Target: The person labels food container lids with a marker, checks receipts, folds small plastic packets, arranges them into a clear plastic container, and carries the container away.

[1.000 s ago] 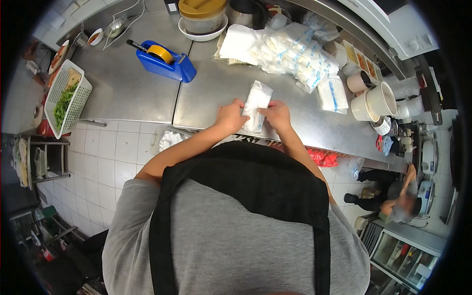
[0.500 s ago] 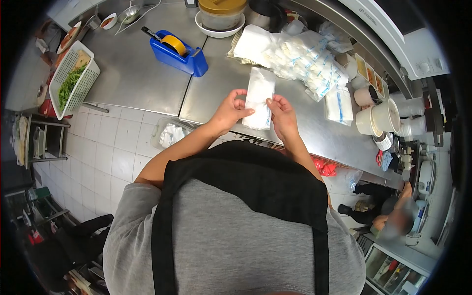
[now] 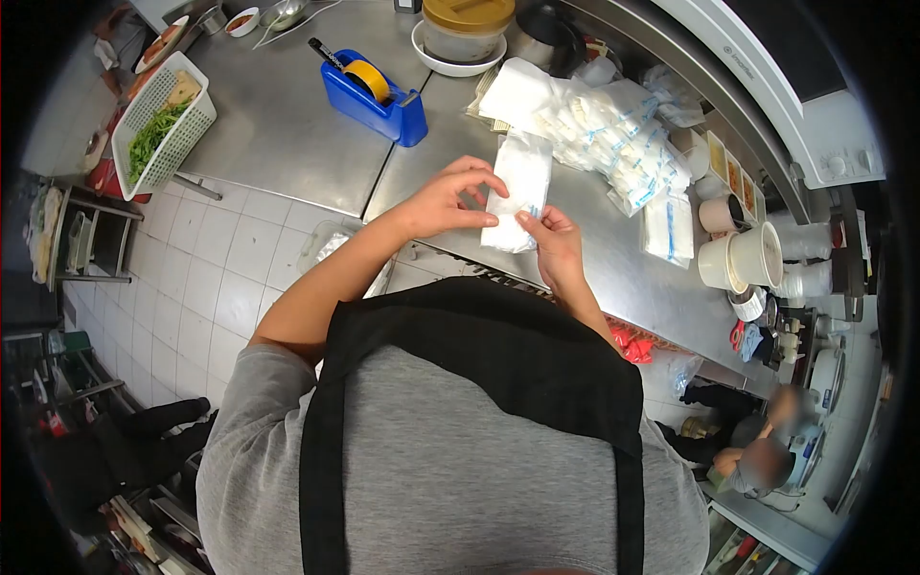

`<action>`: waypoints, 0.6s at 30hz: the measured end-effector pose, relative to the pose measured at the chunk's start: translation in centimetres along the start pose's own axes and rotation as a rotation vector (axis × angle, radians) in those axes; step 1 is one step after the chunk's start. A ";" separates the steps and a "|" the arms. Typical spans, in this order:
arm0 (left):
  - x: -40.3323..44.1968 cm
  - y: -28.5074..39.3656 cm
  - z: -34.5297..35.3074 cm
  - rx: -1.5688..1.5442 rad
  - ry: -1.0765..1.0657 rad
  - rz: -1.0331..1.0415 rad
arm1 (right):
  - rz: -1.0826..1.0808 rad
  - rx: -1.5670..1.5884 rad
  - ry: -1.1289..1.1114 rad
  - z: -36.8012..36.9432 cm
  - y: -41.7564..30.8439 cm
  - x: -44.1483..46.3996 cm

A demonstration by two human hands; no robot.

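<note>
A white packet in a clear plastic sleeve (image 3: 521, 177) is at the steel counter's front edge, its long side pointing away from me. My right hand (image 3: 558, 244) grips its lower right side between thumb and fingers. My left hand (image 3: 452, 199) is at its left side, fingers curved and apart, the thumb tip and a fingertip at the packet's edge. Beyond it lies a heap of similar white packets (image 3: 613, 134) with blue print. A separate packet (image 3: 668, 228) lies to the right of the heap.
A blue tape dispenser (image 3: 374, 101) stands on the counter (image 3: 278, 134), back left. A white basket with greens (image 3: 196, 125) is at far left. A gold-lidded tub (image 3: 467, 34) stands behind, white tubs (image 3: 757, 257) at right. Another person (image 3: 747, 460) is at lower right.
My left hand has opened wider and shifted off the packet's face to its left edge. My right hand still grips the packet. The view has shifted, so the counter items appear further right.
</note>
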State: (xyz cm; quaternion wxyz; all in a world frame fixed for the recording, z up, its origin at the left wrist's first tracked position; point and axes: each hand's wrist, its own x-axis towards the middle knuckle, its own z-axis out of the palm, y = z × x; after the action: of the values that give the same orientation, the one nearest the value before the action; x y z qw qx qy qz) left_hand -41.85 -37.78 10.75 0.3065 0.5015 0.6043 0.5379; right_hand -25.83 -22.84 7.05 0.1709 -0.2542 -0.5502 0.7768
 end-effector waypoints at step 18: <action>0.8 -3.1 5.4 -0.815 0.330 -0.233 | -0.104 -0.144 -0.045 1.8 0.3 -0.2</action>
State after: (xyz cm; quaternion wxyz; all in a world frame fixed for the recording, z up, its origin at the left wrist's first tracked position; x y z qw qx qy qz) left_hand -38.06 -34.93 6.67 0.4368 0.1761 0.4364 0.7667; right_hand -26.67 -24.46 7.25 0.1798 -0.2197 -0.6210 0.7306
